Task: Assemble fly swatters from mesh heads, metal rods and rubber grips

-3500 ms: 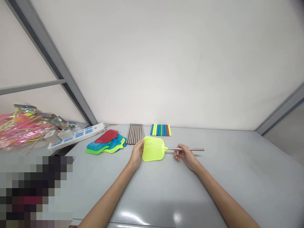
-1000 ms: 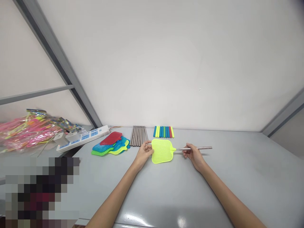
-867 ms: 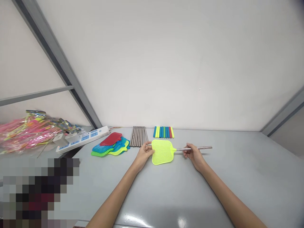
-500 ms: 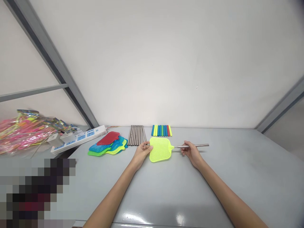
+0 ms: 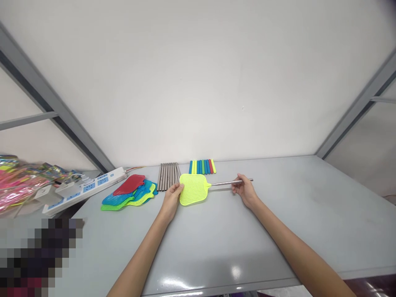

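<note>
A fly swatter with a perforated yellow-green head (image 5: 194,189) is held lengthwise just above the table. Its left edge is pinched by my left hand (image 5: 171,202), thumb on top. From the head's neck a thin metal rod (image 5: 223,183) runs right, and my right hand (image 5: 246,192) closes its fingertips on the rod close to the far end. A short tip of metal sticks out past that hand. Left of my left hand, loose swatter heads (image 5: 128,185) in red, blue, green and yellow-green lie overlapped in a pile.
A row of metal rods (image 5: 167,177) lies behind my left hand, beside a row of coloured grip sleeves (image 5: 202,166) near the wall. A white power strip (image 5: 89,187) with plugged-in adapters and plastic-wrapped items (image 5: 24,181) are at the left. The grey table (image 5: 198,247) meets the wall behind.
My right hand has slid outward along the rod, away from the swatter head. My left hand keeps its pinch. The whole view has turned to the right.
</note>
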### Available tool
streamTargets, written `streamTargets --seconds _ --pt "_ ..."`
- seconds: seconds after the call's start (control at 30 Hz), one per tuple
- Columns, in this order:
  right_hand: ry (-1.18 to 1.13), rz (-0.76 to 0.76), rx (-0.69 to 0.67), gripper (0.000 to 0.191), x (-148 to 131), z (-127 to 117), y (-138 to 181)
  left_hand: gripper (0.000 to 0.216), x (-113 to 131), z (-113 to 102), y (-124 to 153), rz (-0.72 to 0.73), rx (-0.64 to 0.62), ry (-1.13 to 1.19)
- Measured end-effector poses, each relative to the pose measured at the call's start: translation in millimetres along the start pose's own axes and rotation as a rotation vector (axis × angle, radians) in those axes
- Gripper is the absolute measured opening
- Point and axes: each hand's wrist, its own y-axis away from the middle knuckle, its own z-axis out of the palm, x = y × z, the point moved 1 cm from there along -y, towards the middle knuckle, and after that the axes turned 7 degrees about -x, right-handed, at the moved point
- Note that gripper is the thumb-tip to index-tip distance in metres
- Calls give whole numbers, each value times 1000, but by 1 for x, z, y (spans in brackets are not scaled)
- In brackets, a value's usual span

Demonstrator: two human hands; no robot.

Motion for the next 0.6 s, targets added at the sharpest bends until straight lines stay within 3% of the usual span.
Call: streamTargets --seconds 0.2,0.6 --pt "-158 -81 151 20 -4 -8 -3 33 -1 0 0 5 51 -18" --pt "-385 -61 88 15 -9 -9 3 32 -1 3 2 -2 37 -98"
